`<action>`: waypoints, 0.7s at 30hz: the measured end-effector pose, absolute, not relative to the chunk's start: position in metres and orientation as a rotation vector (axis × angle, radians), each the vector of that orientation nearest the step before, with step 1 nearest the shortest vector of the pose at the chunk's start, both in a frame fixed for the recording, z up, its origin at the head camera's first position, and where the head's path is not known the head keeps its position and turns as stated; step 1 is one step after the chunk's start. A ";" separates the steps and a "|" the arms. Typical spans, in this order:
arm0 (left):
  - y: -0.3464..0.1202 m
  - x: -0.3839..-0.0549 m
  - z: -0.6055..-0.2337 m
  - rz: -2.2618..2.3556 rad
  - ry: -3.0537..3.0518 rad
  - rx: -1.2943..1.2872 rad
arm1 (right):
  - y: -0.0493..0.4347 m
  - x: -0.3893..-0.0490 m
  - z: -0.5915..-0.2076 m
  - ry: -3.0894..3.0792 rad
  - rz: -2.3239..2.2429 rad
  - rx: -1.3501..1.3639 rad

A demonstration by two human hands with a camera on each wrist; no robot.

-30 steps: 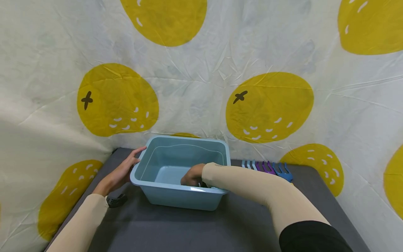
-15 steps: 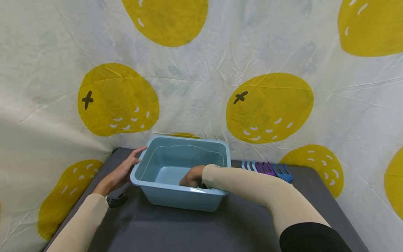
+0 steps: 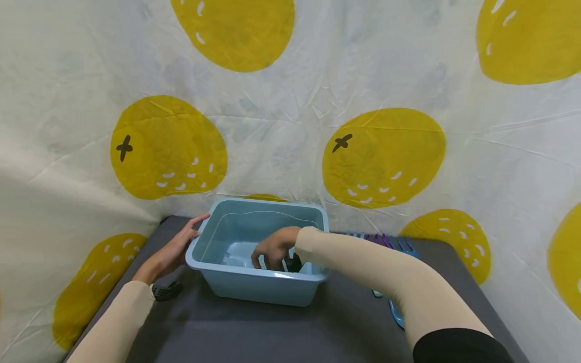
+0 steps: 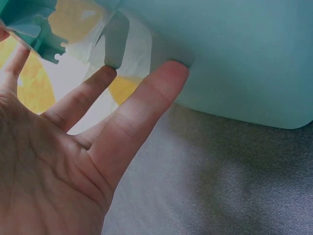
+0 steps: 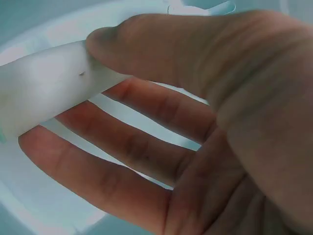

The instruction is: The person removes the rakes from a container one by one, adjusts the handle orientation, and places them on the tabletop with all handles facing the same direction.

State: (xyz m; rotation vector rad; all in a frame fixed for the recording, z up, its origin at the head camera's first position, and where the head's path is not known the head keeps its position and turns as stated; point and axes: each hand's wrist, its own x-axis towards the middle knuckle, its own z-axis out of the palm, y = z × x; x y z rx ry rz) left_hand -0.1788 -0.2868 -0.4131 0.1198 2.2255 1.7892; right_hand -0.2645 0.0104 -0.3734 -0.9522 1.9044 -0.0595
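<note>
A light-blue plastic basin [image 3: 254, 291] stands on the dark grey tabletop. My left hand [image 3: 172, 249] is at its left side, fingertips at the rim; in the left wrist view the extended thumb [image 4: 146, 107] touches the outer wall. Reaching inside the basin, my right hand [image 3: 274, 246] is partly hidden by the front rim. The right wrist view shows it pinching a smooth white handle-like piece [image 5: 44, 81] between thumb and curled fingertips. What that piece belongs to is out of sight. A light-blue curved end [image 5: 222, 8] shows beyond the thumb.
Behind my right sleeve lie hand forks: light-blue tines [image 3: 358, 235], purple tines [image 3: 383, 241] and blue tines [image 3: 404, 245]. A blue looped end [image 3: 397, 316] and a pale-green end [image 3: 378, 293] stick out below the sleeve. A fruit-patterned curtain [image 3: 272, 151] hangs close behind the table.
My right hand has risen slightly inside the basin, and its fingers show more. The right forearm is higher, uncovering handle ends below it while hiding more of the tines. The left hand stays put.
</note>
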 end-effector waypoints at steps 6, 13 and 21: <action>-0.288 -0.179 -0.414 1.791 2.218 0.140 | 0.032 -0.265 -0.330 1.975 -0.192 -0.916; -0.287 -0.180 -0.413 1.772 2.242 0.123 | 0.071 -0.264 -0.295 2.068 -0.357 -0.968; -0.285 -0.180 -0.413 1.764 2.246 0.127 | 0.113 -0.263 -0.269 2.159 -0.463 -0.948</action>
